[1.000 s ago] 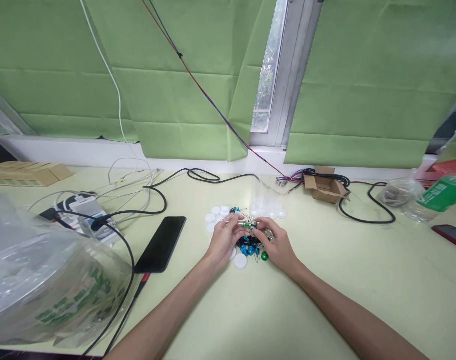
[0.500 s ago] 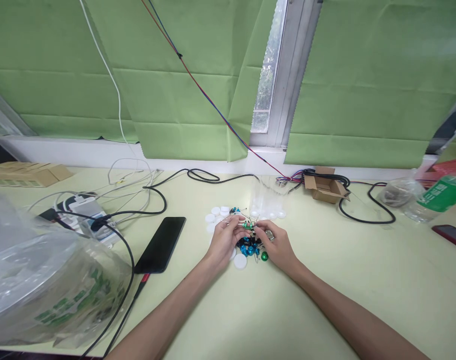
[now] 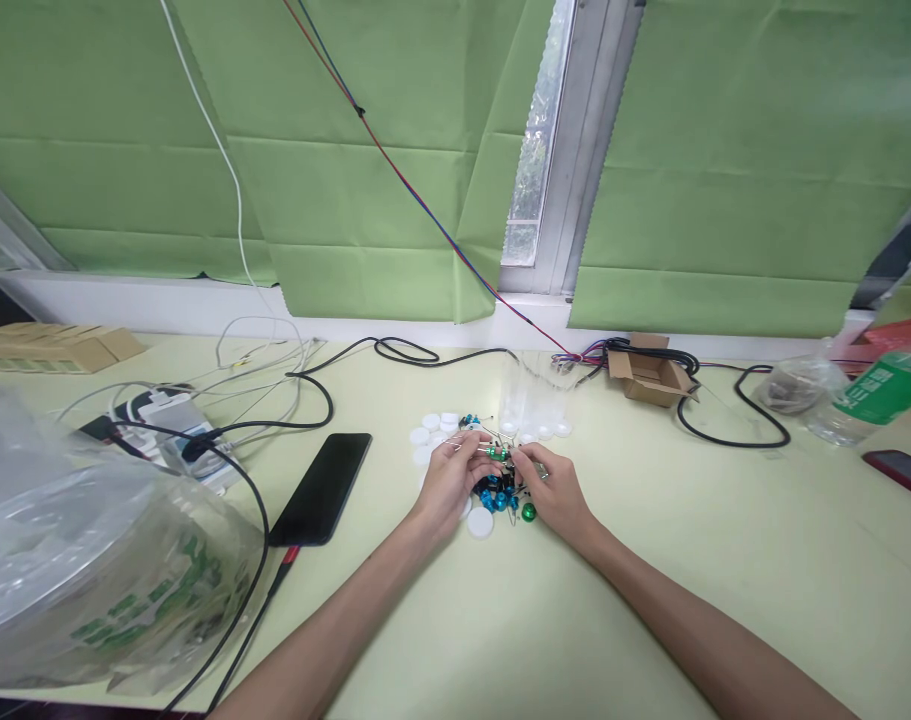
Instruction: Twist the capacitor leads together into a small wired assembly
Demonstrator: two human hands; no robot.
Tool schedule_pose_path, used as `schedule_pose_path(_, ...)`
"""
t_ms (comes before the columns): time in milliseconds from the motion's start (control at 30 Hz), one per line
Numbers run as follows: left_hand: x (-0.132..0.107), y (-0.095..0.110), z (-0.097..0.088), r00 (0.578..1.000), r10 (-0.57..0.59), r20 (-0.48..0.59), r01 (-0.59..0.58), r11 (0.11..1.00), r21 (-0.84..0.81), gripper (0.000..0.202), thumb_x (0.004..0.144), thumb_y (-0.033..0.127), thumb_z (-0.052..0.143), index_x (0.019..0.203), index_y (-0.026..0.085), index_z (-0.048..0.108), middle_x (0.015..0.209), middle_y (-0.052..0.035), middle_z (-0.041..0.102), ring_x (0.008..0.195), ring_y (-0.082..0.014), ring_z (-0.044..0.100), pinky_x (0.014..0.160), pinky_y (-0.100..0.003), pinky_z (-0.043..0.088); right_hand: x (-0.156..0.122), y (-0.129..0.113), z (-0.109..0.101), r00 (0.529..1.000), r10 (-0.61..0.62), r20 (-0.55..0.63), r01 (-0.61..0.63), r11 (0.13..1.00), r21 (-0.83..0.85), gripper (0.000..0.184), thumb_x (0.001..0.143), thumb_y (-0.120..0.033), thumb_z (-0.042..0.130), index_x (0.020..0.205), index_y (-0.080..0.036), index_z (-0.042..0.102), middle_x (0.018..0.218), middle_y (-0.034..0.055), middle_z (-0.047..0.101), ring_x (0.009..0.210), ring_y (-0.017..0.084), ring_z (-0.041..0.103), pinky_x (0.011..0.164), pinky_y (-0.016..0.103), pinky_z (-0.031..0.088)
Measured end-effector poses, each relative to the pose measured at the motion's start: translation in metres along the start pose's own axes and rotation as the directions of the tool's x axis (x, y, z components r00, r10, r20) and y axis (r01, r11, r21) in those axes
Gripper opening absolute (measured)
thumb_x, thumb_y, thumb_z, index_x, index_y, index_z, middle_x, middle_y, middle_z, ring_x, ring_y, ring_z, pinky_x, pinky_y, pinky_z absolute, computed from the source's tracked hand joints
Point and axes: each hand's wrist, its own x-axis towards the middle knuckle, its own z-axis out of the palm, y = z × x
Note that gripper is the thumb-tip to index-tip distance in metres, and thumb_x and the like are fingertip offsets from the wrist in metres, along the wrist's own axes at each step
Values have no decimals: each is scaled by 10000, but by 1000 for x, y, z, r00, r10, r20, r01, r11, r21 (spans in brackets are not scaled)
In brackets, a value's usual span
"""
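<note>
My left hand pinches a small shiny green part with thin metal prongs between thumb and fingers. On its right side, my right hand has thumb and forefinger closed at the part's end; the fingers hide the exact contact. Below both hands lies a pile of shiny blue and black pieces with thin wires. A shiny green ball sits beside my right hand. White round caps lie near my left hand, partly covered by it.
Clear plastic tubes lie behind the hands. An open cardboard box and black cables stand at the back right. A black phone lies left, near a large plastic bag. A bottle with a green label lies far right.
My right hand's fingers have shifted slightly at the end of the green part. My left hand stays almost still, still gripping it.
</note>
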Motion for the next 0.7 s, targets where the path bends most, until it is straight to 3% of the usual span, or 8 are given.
schedule_pose_path(267, -1, 2, 1, 1000, -3, -23, 2, 1000, -18, 207, 781, 308, 703, 819, 110, 654, 658, -44, 651, 613, -138, 642, 685, -258, 540, -1, -2, 0, 1000, 5, 2, -5, 999, 38, 221, 945, -373, 500, 952, -182, 612, 706, 7, 613, 687, 169, 587, 688, 286, 465)
schedule_pose_path(400, 0, 2, 0, 999, 1, -39, -3, 999, -35, 192, 774, 292, 707, 813, 112, 653, 663, -38, 643, 618, -138, 641, 676, -257, 539, -2, -1, 0, 999, -48, -1, 48, 999, 25, 192, 929, -328, 531, 1059, -192, 575, 753, 5, 620, 721, 166, 584, 721, 291, 463)
schedule_pose_path(700, 1, 1, -1, 999, 1, -41, -3, 999, -44, 206, 765, 299, 716, 810, 107, 653, 654, -44, 645, 616, -142, 640, 669, -261, 539, -1, 3, 1, 998, -65, 16, 64, 997, 51, 163, 930, -302, 521, 1058, -203, 542, 784, 8, 626, 754, 168, 602, 734, 292, 470)
